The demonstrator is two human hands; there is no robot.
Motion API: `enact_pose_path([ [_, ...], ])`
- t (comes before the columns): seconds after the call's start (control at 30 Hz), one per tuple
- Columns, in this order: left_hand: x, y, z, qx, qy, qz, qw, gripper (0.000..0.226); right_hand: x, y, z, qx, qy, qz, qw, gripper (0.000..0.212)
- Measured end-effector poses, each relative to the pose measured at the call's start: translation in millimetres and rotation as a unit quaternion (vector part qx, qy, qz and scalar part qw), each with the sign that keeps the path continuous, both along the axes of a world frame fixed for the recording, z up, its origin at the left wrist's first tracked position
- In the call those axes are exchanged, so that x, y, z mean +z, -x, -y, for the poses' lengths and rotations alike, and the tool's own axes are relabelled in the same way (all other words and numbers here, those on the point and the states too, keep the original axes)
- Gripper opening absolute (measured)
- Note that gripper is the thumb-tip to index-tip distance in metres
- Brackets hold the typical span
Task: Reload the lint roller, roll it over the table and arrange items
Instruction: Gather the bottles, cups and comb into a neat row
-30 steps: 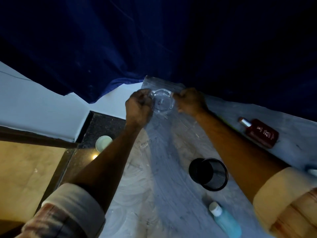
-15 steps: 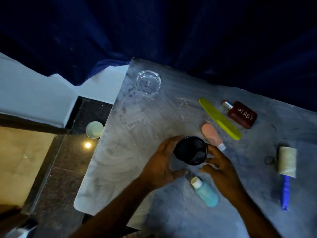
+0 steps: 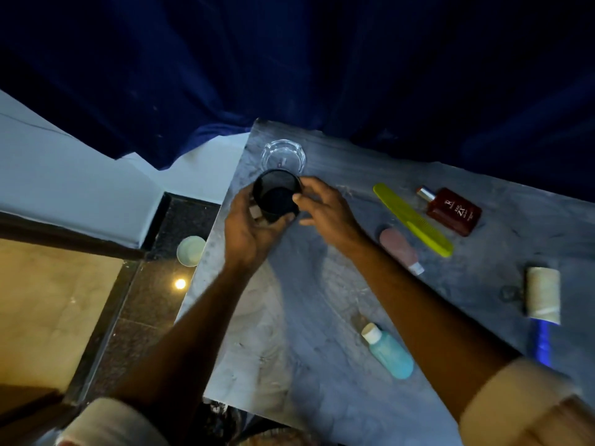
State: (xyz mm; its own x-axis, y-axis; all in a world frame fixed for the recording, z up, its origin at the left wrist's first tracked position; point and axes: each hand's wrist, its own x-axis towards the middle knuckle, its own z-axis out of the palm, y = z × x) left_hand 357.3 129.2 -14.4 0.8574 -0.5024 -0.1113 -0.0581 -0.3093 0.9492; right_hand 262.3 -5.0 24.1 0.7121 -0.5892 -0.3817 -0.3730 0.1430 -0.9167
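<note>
A black mesh cup (image 3: pixel 277 196) stands near the table's far left corner, just in front of a clear glass ashtray (image 3: pixel 283 155). My left hand (image 3: pixel 246 230) wraps its left side and my right hand (image 3: pixel 325 209) grips its right rim. The lint roller (image 3: pixel 542 296), a pale roll on a blue handle, lies at the right edge of the grey table (image 3: pixel 322 317). Between them lie a yellow-green comb (image 3: pixel 412 218), a dark red perfume bottle (image 3: pixel 452 210), a pink tube (image 3: pixel 399 247) and a blue bottle (image 3: pixel 388 350).
A dark blue curtain (image 3: pixel 289 59) hangs behind the table. To the left of the table, a small pale green bowl (image 3: pixel 190 251) sits on the dark floor beside a white ledge (image 3: pixel 64 181). A small dark ring (image 3: pixel 508 292) lies left of the roller.
Both hands let go of the glass ashtray at the far corner, took the black mesh cup at the table's middle, and carried it up to just in front of the ashtray.
</note>
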Motion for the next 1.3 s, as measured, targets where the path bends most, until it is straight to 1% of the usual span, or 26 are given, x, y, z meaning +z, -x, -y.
enact_pose_path([
  [0.07, -7, -8, 2, -0.003, -0.001, 0.011, 1.000, 0.083, -5, -12, 5, 0.003, 0.004, -0.005, 1.000, 0.030],
  [0.17, -13, -11, 1, 0.011, -0.037, 0.063, 0.997, 0.084, -10, -21, 10, 0.017, 0.019, -0.012, 1.000, 0.031],
  [0.27, -16, -10, 2, 0.030, -0.041, 0.056, 0.997, 0.083, -14, -26, 12, 0.024, 0.022, -0.018, 0.999, 0.032],
  [0.6, -14, -7, 7, 0.066, -0.049, 0.076, 0.994, 0.084, -14, -43, 17, 0.020, 0.006, -0.031, 0.999, 0.031],
  [0.77, -17, -7, 7, 0.064, -0.061, 0.087, 0.992, 0.084, -13, -40, 19, 0.030, 0.012, -0.031, 0.999, 0.032],
  [1.03, -21, -4, 8, 0.070, -0.066, 0.097, 0.991, 0.083, -13, -38, 16, 0.018, 0.005, -0.035, 0.999, 0.029],
  [1.1, -19, 0, 8, 0.075, -0.048, 0.096, 0.991, 0.088, -9, -31, 19, 0.016, 0.036, -0.054, 0.998, 0.028],
  [1.17, -18, 12, 4, 0.099, -0.022, 0.071, 0.992, 0.094, -2, -12, 31, 0.003, 0.099, -0.070, 0.993, 0.029],
  [1.23, -16, 34, -10, 0.129, 0.026, 0.003, 0.991, 0.085, 4, 23, 52, -0.023, 0.173, -0.078, 0.982, 0.026],
  [1.3, -7, 70, -28, 0.133, 0.050, -0.032, 0.989, 0.069, 8, 70, 82, -0.054, 0.278, -0.127, 0.951, 0.017],
])
